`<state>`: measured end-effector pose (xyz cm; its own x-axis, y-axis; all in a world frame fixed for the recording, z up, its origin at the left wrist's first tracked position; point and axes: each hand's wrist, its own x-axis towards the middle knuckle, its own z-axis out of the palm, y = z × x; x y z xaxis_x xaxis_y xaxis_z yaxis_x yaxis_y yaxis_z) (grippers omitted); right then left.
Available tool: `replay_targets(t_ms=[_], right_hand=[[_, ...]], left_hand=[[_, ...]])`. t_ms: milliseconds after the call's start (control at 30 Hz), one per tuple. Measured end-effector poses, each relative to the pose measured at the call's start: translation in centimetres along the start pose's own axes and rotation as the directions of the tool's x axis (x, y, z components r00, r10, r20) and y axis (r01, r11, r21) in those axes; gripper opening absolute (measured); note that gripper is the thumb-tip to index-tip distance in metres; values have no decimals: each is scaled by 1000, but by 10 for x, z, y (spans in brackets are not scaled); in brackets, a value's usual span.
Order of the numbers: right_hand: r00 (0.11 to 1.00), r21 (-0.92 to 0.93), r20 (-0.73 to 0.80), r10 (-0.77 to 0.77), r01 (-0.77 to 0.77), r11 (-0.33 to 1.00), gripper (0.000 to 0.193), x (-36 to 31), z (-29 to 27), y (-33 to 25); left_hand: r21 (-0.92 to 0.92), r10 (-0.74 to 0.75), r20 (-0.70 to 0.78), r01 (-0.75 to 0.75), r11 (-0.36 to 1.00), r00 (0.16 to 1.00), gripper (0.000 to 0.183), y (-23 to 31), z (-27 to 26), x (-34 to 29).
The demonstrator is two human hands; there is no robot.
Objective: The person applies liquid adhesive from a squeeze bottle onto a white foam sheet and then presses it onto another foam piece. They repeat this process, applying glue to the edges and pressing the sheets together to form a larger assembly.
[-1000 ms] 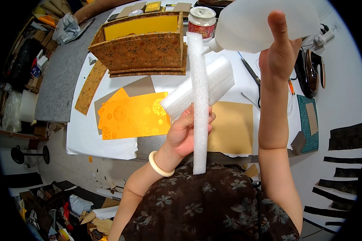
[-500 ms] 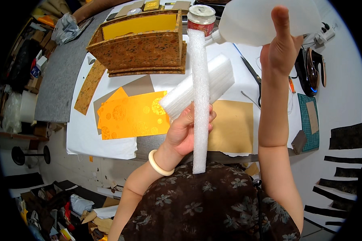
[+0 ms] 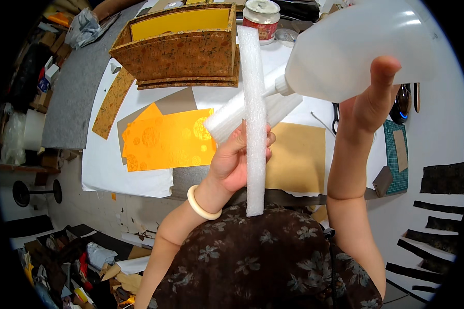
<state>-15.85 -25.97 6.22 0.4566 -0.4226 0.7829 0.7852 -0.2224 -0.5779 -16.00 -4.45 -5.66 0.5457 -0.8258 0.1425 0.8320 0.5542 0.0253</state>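
My left hand (image 3: 232,160) is closed around a long white foam strip (image 3: 255,123), which stands lengthwise in front of me with its near end against my clothing. Tilted on its side, a translucent plastic bottle (image 3: 345,51) is in my right hand (image 3: 371,108), thumb up along its near side and the other fingers hidden. The bottle's nozzle (image 3: 282,85) points left, its tip at the strip's right edge; I cannot tell whether they touch. A wider white foam piece (image 3: 231,116) lies slantwise on the table behind the strip.
Orange patterned sheets (image 3: 170,141) lie left of the strip, a tan sheet (image 3: 296,157) right of it. Farther back stand a patterned box (image 3: 183,56) and a jar (image 3: 261,20). Scissors (image 3: 335,121), an iron (image 3: 401,105) and a green cutting mat (image 3: 393,152) are at the right.
My right hand and the bottle have come nearer and to the right, bringing the nozzle down along the foam strip. The left hand keeps its hold on the strip.
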Motion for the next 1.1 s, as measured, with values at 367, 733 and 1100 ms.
replay_targets(t_ms=[367, 733, 1100], right_hand=[[991, -103, -55, 123, -128, 986, 93, -24, -2, -16], [984, -219, -83, 159, -174, 960, 99, -42, 23, -41], [918, -271, -92, 386, -396, 877, 108, -83, 1, -57]], left_hand=[[-105, -51, -8, 49, 993, 999, 38, 2, -3, -3], [24, 75, -150, -72, 997, 986, 24, 6, 11, -1], [17, 84, -131, -83, 996, 988, 30, 18, 28, 4]])
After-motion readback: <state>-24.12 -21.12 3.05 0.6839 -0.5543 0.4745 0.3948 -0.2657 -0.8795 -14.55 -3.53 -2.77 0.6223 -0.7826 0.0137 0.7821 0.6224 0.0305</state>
